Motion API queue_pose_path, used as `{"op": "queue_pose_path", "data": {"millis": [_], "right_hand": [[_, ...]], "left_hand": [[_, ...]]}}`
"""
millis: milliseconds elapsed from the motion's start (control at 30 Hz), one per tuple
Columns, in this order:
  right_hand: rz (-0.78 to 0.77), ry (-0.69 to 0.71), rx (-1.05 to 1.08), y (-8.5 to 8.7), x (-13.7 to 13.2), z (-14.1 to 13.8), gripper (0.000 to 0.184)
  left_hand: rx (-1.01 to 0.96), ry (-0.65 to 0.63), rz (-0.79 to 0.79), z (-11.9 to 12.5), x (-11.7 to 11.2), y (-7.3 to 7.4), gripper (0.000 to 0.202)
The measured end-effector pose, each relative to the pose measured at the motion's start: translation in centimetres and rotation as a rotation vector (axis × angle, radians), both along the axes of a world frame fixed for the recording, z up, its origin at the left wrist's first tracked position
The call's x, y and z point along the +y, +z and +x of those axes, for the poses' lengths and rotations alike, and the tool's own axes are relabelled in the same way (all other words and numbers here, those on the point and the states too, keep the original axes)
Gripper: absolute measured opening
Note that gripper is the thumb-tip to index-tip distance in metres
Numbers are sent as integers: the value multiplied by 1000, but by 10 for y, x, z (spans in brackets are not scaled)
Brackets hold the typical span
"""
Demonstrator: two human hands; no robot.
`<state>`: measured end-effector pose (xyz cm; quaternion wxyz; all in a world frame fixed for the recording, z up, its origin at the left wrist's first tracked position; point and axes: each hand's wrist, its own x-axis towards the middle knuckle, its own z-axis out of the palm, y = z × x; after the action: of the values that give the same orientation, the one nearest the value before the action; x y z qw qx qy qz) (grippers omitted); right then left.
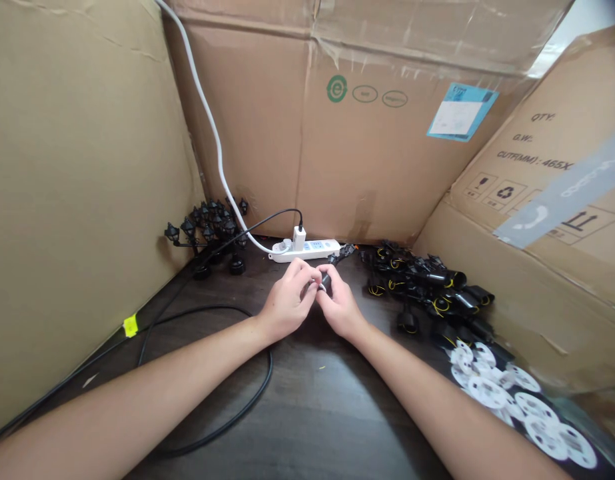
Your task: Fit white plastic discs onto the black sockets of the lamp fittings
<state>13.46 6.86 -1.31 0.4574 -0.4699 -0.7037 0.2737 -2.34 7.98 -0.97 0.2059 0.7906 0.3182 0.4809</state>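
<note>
Nearest to us, our forearms come in from the bottom of the view and meet over a dark wooden table (307, 427). Our left hand (287, 303) and our right hand (340, 307) are close together, and their fingertips (314, 275) touch each other. The fingers of both hands are curled and closed on a small black part (326, 283), which we pinch between them at the middle of the table. A thin white edge (310, 288) shows beside it, but the fingers hide most of it, so we cannot tell its exact form. Just left of our hands lies a loop of black cable (270, 373). At the right, white paper discs (492, 393) lie on a black sheet (574, 427), and beyond them is a heap of black holders (427, 283) with yellow wires (441, 307). Farther ahead, a white power strip (307, 251) lies against the back wall, with a white charger (299, 238) plugged in and a white cable (218, 153) rising behind it. Small black lamps (207, 227) on stands are grouped at the back left. Cardboard boxes (387, 167) stand around the table on three sides.
</note>
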Motion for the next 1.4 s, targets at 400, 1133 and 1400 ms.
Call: {"op": "queue_pose_path", "data": {"millis": [400, 1133, 1400], "right_hand": [[44, 10, 87, -3, 2, 2, 20], [-21, 168, 340, -10, 9, 6, 30], [-8, 158, 319, -11, 10, 6, 25]], "left_hand": [[-91, -30, -250, 3, 6, -9, 11], [-288, -256, -352, 6, 11, -14, 23], [-296, -324, -371, 7, 10, -12, 18]]}}
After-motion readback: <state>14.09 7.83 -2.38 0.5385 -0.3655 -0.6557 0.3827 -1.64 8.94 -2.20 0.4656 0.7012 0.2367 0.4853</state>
